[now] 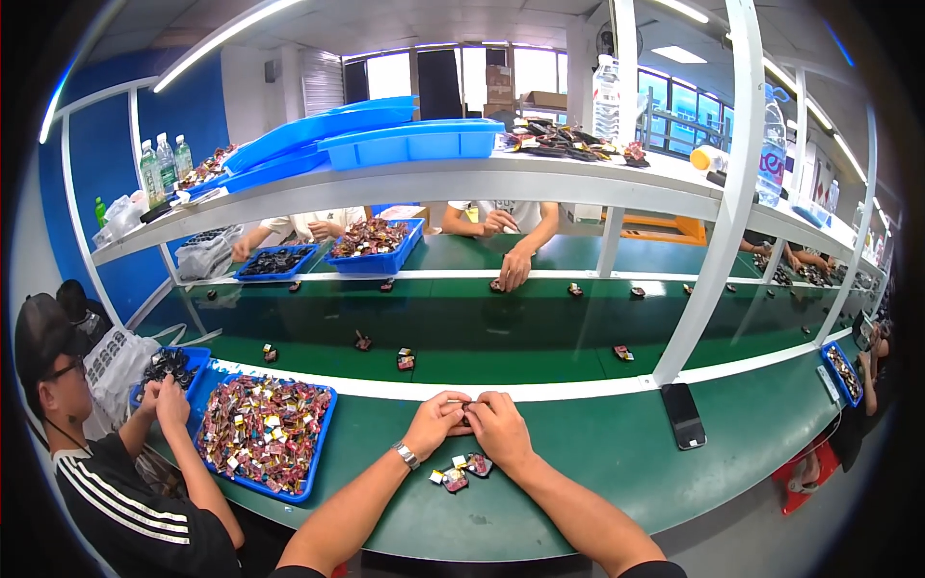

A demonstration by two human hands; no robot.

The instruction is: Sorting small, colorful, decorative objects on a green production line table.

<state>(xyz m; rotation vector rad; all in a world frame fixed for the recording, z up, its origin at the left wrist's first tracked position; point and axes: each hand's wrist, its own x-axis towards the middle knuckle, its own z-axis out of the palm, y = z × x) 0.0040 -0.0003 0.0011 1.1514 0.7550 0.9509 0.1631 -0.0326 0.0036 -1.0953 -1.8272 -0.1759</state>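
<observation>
Small dark part [466, 414] sits pinched above the near worktop [588, 472], mostly covered by fingers, so its exact shape and any joint in it cannot be made out. Left hand [438, 422] and right hand [501, 433] meet over it, thumbs and fingertips closed on it from both sides, the left wrist wearing a metal-band watch [406, 456]. For good handling, one hand should serve as a steady holder while the other makes the fine movements, with light fingertip pressure rather than a hard squeeze. Both wrists low would let a slipped piece land on the worktop, and opening the fingers a little would give the eyes a clear line to it. Just nearer the body, between the forearms, lies a cluster of loose parts [456, 477] in black, red, white and yellow; elbows are best held wide so that no sleeve sweeps them off. To the left stands a blue tray [323, 445] heaped with similar pieces, and to the right lies a black phone [683, 416], well apart from the hands. Beyond the white rail [568, 388], a dark green belt [491, 332] carries spaced parts; farther still, a co-worker's hand [517, 267] reaches down to another piece, beneath a shelf [434, 183] holding blue bins [414, 144].
</observation>
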